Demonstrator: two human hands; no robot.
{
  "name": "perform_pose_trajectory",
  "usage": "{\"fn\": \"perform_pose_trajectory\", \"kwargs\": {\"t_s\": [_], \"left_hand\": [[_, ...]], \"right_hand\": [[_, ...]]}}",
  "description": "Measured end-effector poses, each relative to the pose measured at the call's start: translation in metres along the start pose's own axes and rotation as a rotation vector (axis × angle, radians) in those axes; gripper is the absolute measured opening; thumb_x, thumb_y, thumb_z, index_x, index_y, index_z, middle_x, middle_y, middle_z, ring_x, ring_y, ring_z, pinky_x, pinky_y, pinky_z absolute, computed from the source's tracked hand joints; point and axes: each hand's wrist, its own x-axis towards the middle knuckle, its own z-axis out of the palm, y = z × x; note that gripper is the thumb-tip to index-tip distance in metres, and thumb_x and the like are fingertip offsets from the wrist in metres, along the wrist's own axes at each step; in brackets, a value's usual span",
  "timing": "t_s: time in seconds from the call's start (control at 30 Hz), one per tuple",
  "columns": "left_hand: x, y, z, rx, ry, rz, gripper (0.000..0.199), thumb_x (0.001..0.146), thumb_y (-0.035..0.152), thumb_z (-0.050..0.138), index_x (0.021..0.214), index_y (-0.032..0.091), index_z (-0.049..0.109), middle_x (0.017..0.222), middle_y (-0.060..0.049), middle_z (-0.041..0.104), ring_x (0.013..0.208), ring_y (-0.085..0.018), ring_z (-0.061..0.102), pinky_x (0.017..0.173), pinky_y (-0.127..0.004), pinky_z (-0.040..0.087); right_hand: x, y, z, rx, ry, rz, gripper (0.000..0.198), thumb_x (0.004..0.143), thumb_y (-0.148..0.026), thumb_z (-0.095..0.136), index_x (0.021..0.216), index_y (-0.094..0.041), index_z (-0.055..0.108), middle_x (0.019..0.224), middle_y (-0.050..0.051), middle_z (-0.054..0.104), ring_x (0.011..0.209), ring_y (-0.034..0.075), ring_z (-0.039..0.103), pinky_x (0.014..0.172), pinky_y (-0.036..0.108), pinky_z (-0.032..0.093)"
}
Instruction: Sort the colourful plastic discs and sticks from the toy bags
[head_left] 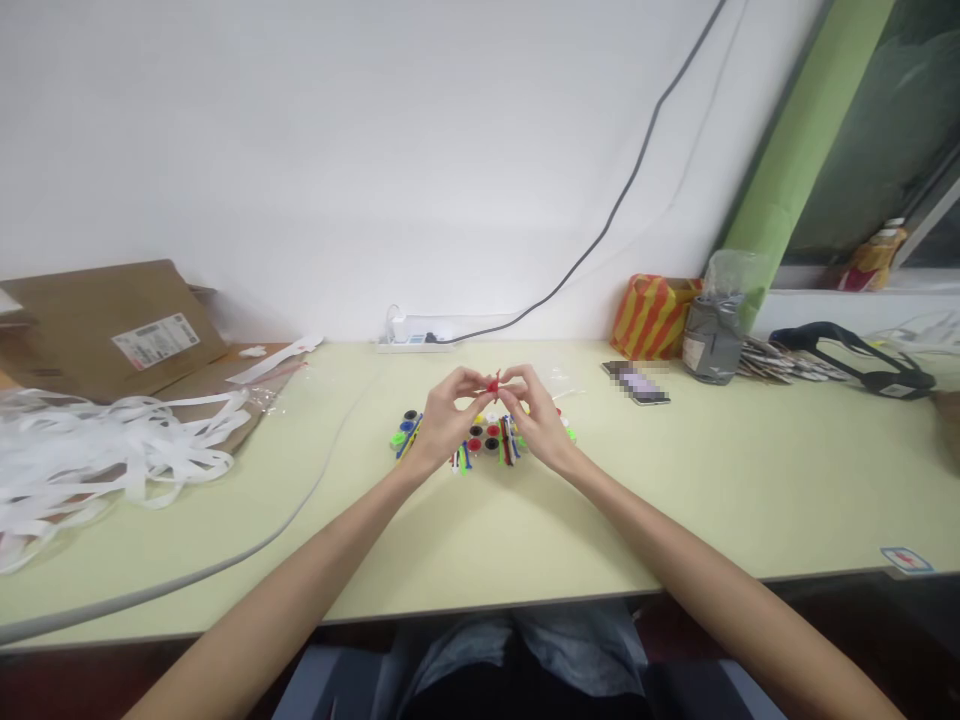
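While round discs [492,445] and slender rods [511,442] lie below, both hands [448,415] [538,418] pinch a spindly red piece [493,387].

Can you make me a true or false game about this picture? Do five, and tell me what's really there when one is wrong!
1. The left hand and the right hand both pinch a small red piece. True.
2. The striped bag is blue and white. False: the striped bag is red and yellow.
3. A dark cable runs up across the white wall. True.
4. The phone lies on a pile of white ribbon. False: the phone lies on the table, and the white ribbon is over at the left.
5. A white label is stuck on the brown cardboard. True.
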Motion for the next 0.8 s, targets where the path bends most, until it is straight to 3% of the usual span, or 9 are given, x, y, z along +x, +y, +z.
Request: {"fn": "perform_pose_trajectory", "kwargs": {"t_s": [0.13, 0.27, 0.37, 0.63, 0.8], "left_hand": [[-0.003, -0.009, -0.009, 0.1, 0.073, 0.039, 0.024, 0.09, 0.031, 0.062, 0.112, 0.021, 0.062, 0.11, -0.007, 0.073, 0.104, -0.022, 0.07, 0.096, -0.039, 0.053], [-0.009, -0.015, -0.014, 0.228, 0.037, 0.098, 0.032, 0.092, 0.028, 0.057, 0.123, 0.021, 0.064, 0.123, -0.008, 0.07, 0.111, -0.022, 0.068, 0.102, -0.039, 0.051], [-0.015, -0.012, -0.013, 0.238, 0.006, 0.138, 0.037, 0.092, 0.026, 0.057, 0.128, 0.021, 0.063, 0.124, -0.007, 0.07, 0.113, -0.022, 0.067, 0.102, -0.037, 0.051], [-0.022, 0.005, -0.005, 0.194, -0.067, 0.187, 0.036, 0.096, 0.024, 0.049, 0.13, 0.022, 0.062, 0.128, -0.007, 0.068, 0.112, -0.019, 0.066, 0.099, -0.034, 0.052], [-0.021, 0.011, -0.006, 0.156, -0.086, 0.18, 0.033, 0.095, 0.029, 0.053, 0.124, 0.021, 0.065, 0.122, -0.008, 0.07, 0.109, -0.021, 0.066, 0.099, -0.036, 0.052]], "right_hand": [[0.009, -0.011, 0.01, -0.054, -0.044, -0.041, 0.021, 0.097, -0.043, 0.047, 0.106, -0.024, 0.051, 0.094, 0.004, 0.068, 0.087, 0.019, 0.064, 0.076, 0.03, 0.047], [0.01, -0.008, 0.021, -0.103, 0.006, 0.0, 0.021, 0.1, -0.041, 0.039, 0.103, -0.023, 0.05, 0.078, 0.001, 0.065, 0.066, 0.016, 0.058, 0.065, 0.026, 0.044], [0.002, -0.006, 0.024, -0.1, -0.003, 0.002, 0.02, 0.1, -0.04, 0.039, 0.108, -0.024, 0.047, 0.077, 0.0, 0.065, 0.059, 0.015, 0.054, 0.061, 0.025, 0.042], [-0.016, -0.004, 0.025, -0.018, 0.057, 0.006, 0.017, 0.1, -0.042, 0.04, 0.106, -0.026, 0.039, 0.081, 0.001, 0.064, 0.055, 0.014, 0.052, 0.057, 0.025, 0.042], [-0.016, 0.005, 0.029, 0.091, 0.071, -0.004, 0.016, 0.1, -0.04, 0.041, 0.105, -0.027, 0.034, 0.087, 0.002, 0.063, 0.067, 0.015, 0.056, 0.065, 0.028, 0.048]]}}
